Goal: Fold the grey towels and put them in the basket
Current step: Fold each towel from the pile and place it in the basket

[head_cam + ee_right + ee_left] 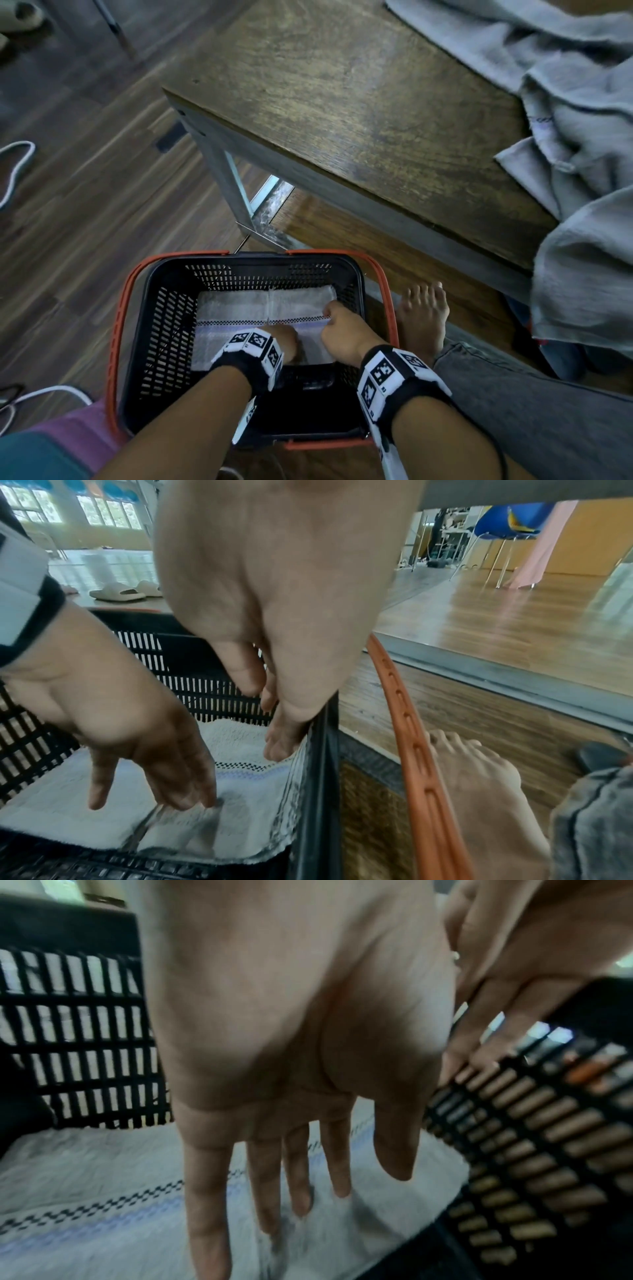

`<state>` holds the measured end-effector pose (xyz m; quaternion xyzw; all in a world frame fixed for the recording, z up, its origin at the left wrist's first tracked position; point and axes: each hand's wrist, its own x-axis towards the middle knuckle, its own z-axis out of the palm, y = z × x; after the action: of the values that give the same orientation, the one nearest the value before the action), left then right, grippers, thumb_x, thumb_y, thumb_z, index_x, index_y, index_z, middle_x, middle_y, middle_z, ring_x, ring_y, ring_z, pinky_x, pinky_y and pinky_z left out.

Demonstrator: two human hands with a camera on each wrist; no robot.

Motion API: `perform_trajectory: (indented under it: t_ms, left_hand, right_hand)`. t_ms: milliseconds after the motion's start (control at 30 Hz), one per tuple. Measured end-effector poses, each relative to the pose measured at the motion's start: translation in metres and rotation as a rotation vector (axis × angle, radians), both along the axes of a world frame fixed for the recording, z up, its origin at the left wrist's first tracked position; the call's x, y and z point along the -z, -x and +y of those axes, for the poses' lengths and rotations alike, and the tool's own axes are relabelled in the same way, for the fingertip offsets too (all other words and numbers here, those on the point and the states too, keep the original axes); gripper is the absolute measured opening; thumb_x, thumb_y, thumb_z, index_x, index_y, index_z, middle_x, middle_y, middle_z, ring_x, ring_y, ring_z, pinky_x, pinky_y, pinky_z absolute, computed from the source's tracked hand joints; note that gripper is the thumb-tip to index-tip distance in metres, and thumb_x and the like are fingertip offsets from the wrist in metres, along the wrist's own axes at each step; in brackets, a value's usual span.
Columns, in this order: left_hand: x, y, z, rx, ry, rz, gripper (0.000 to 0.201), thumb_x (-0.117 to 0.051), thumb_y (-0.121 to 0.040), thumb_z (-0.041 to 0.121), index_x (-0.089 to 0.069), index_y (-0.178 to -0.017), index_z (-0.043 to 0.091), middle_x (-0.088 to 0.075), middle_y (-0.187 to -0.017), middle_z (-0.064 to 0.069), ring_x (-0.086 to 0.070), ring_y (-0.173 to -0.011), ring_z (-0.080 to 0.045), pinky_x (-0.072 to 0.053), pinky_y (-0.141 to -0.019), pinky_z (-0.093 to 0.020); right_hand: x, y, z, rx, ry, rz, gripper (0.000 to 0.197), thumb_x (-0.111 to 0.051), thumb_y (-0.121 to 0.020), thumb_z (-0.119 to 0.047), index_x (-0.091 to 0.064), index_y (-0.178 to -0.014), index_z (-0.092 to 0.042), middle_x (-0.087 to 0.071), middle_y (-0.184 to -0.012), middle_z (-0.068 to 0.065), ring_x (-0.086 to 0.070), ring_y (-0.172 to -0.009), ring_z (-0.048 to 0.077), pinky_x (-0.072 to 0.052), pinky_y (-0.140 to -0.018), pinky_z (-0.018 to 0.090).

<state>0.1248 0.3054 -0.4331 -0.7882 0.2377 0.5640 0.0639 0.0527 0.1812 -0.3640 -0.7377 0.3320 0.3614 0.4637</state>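
A folded pale towel (260, 308) with a checked and blue stripe lies flat on the bottom of the black basket (164, 325), which stands on the floor. Both my hands are down inside the basket. My left hand (289, 346) is open, its straight fingers (267, 1191) resting on the towel (85, 1177) near its middle. My right hand (334, 318) hangs with loosely bent fingers (277, 739) that touch the towel's right edge (246, 772) beside the basket wall (318, 777). Neither hand grips the towel. A heap of unfolded grey towels (582, 137) lies on the table.
The basket's orange handles (114, 325) are folded down at its sides. The brown wooden table (342, 102) stands just beyond it. My bare foot (424, 315) and a leg in grey jeans (531, 411) are right of the basket. A white cable (17, 164) lies on the floor at left.
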Motion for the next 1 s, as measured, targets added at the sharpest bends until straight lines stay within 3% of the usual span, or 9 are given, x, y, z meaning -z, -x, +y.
perform_trajectory:
  t_ms: [100,200,333,433,567,633,700,800,1000]
  left_hand:
    - [-0.020,-0.007,-0.004,-0.012,0.010,-0.055,0.030,-0.054,-0.098,0.031,-0.066,-0.114,0.009,-0.066,-0.117,-0.006,-0.065,-0.109,-0.025,-0.049,-0.088,-0.030]
    - [-0.057,-0.019,0.001,-0.074,0.137,-0.049,0.037,-0.050,-0.097,0.034,-0.062,-0.126,0.013,-0.061,-0.130,-0.006,-0.059,-0.114,-0.022,-0.047,-0.093,-0.031]
    - [-0.117,-0.032,0.004,-0.037,0.199,-0.107,0.035,-0.047,-0.100,0.032,-0.065,-0.118,0.009,-0.064,-0.124,-0.010,-0.052,-0.096,-0.017,-0.041,-0.085,-0.028]
    - [-0.175,-0.038,-0.003,-0.044,0.325,-0.219,0.017,-0.048,-0.100,0.032,-0.058,-0.092,0.020,-0.060,-0.101,-0.004,-0.052,-0.087,-0.014,-0.042,-0.075,-0.023]
    - [-0.261,-0.043,-0.023,-0.080,0.665,-0.283,0.021,-0.044,-0.103,0.021,-0.061,-0.109,0.010,-0.066,-0.095,-0.002,-0.064,-0.090,-0.024,-0.052,-0.074,-0.024]
    - [-0.302,-0.042,-0.037,-0.109,0.826,-0.338,0.022,-0.053,-0.098,0.028,-0.066,-0.097,0.010,-0.067,-0.082,0.004,-0.067,-0.082,-0.023,-0.050,-0.069,-0.024]
    - [-0.337,-0.039,-0.056,-0.131,0.952,-0.388,0.019,-0.056,-0.094,0.035,-0.069,-0.091,0.022,-0.073,-0.086,0.004,-0.070,-0.075,-0.015,-0.058,-0.074,-0.036]
    - [-0.386,-0.027,-0.097,-0.057,1.100,-0.438,0.022,-0.057,-0.093,0.034,-0.070,-0.085,0.018,-0.074,-0.083,-0.001,-0.069,-0.068,-0.018,-0.058,-0.077,-0.045]
    - [-0.454,0.014,-0.192,0.241,1.021,-0.437,0.026,-0.054,-0.095,0.042,-0.069,-0.095,0.021,-0.073,-0.089,0.005,-0.072,-0.073,-0.016,-0.055,-0.063,-0.027]
  right_hand:
    - [-0.015,-0.003,-0.002,-0.037,-0.005,-0.028,0.050,-0.037,-0.097,-0.006,-0.040,-0.147,-0.007,-0.053,-0.132,0.022,-0.050,-0.103,0.025,-0.040,-0.084,0.033]
    - [-0.044,-0.012,0.001,-0.124,-0.021,-0.057,0.037,-0.038,-0.101,-0.005,-0.053,-0.134,0.002,-0.059,-0.121,0.023,-0.057,-0.100,0.033,-0.046,-0.083,0.038]
    - [-0.109,-0.032,0.004,-0.250,0.052,-0.192,0.022,-0.046,-0.099,-0.013,-0.063,-0.108,-0.003,-0.062,-0.097,0.014,-0.053,-0.079,0.025,-0.043,-0.070,0.035]
    - [-0.173,-0.040,0.000,-0.365,0.177,-0.307,0.028,-0.050,-0.101,-0.028,-0.066,-0.110,-0.007,-0.067,-0.106,0.010,-0.063,-0.093,0.027,-0.049,-0.080,0.035]
    - [-0.273,-0.033,-0.024,-0.470,0.364,-0.535,0.029,-0.053,-0.101,-0.037,-0.070,-0.108,-0.014,-0.069,-0.106,0.003,-0.064,-0.098,0.022,-0.052,-0.093,0.040]
    - [-0.322,-0.020,-0.042,-0.423,0.420,-0.674,0.032,-0.050,-0.104,-0.038,-0.069,-0.110,-0.013,-0.067,-0.105,0.000,-0.060,-0.090,0.018,-0.049,-0.089,0.036]
    - [-0.363,-0.004,-0.066,-0.312,0.457,-0.817,0.032,-0.051,-0.104,-0.037,-0.069,-0.107,-0.011,-0.072,-0.106,0.000,-0.065,-0.085,0.018,-0.050,-0.085,0.034]
    - [-0.400,0.031,-0.109,-0.172,0.544,-0.936,0.030,-0.053,-0.102,-0.038,-0.071,-0.099,-0.015,-0.077,-0.091,-0.004,-0.073,-0.079,0.016,-0.054,-0.075,0.032]
    - [-0.379,0.119,-0.205,0.214,0.660,-0.920,0.022,-0.059,-0.097,-0.029,-0.073,-0.086,-0.016,-0.077,-0.077,-0.006,-0.072,-0.062,0.010,-0.051,-0.054,0.028]
